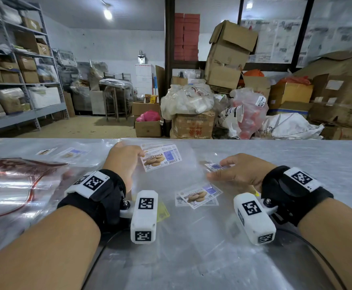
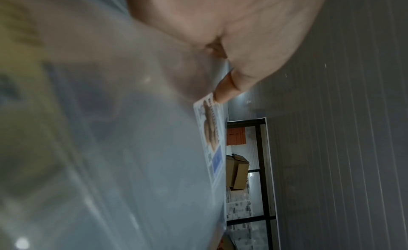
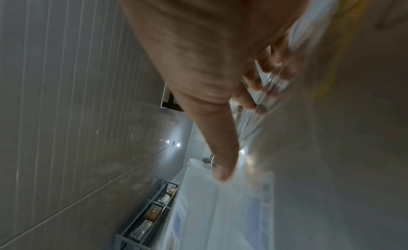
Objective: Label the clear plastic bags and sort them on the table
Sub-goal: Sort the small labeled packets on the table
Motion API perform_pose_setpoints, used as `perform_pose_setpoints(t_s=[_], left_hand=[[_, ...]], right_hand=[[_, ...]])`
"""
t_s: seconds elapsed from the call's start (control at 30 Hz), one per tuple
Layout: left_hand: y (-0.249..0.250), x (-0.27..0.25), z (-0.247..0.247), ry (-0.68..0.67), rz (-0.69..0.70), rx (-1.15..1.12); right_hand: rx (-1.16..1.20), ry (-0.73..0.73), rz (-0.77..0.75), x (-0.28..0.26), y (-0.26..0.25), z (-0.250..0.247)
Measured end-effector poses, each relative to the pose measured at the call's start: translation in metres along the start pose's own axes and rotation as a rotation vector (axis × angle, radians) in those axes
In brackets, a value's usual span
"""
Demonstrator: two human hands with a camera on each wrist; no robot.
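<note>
My left hand (image 1: 129,156) pinches a clear plastic bag (image 1: 183,151) by its "BISKUT LENGA" label (image 1: 161,156), near the table's far edge. In the left wrist view the thumb (image 2: 227,89) presses on the edge of that label (image 2: 212,131). My right hand (image 1: 221,170) lies flat with straight fingers on the bags at centre right, fingertips touching a partly covered label (image 1: 213,165). Its index finger (image 3: 223,157) stretches over clear plastic in the right wrist view. Another labelled bag (image 1: 198,195) lies between my wrists.
Labelled bags (image 1: 66,152) lie stacked at the table's far left. A bundle of clear bags with red print (image 1: 14,181) sits at the left. The steel table (image 1: 327,155) is bare at the right. Beyond its far edge stand boxes and shelves.
</note>
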State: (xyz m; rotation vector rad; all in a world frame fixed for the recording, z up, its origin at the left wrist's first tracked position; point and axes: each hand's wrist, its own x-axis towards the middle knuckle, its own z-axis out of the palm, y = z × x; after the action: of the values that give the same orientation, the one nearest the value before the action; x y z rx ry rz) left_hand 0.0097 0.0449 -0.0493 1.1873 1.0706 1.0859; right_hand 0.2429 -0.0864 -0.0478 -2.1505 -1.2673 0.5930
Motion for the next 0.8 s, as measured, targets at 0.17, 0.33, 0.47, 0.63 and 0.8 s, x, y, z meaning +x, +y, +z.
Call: perform_pose_setpoints(t_s=[0.17,0.33,0.47,0.63,0.8], left_hand=[[-0.002,0.001,0.002,0.002,-0.025,0.030],[-0.003,0.005,0.001,-0.006,-0.019,0.069],[-0.004,0.003,0.002,-0.025,-0.025,0.099],[-0.003,0.002,0.003,-0.042,-0.034,0.101],[-0.003,0.000,0.002,-0.071,-0.033,0.097]], right_hand=[[0.079,0.105,0.001,0.006,0.002,-0.002],[0.507,0.373,-0.091,0.012,0.007,-0.006],[0.771,0.539,-0.228,0.012,0.001,-0.014],[1.057,0.534,-0.314,0.006,-0.008,-0.020],[0.995,0.506,-0.342,0.003,-0.010,-0.013]])
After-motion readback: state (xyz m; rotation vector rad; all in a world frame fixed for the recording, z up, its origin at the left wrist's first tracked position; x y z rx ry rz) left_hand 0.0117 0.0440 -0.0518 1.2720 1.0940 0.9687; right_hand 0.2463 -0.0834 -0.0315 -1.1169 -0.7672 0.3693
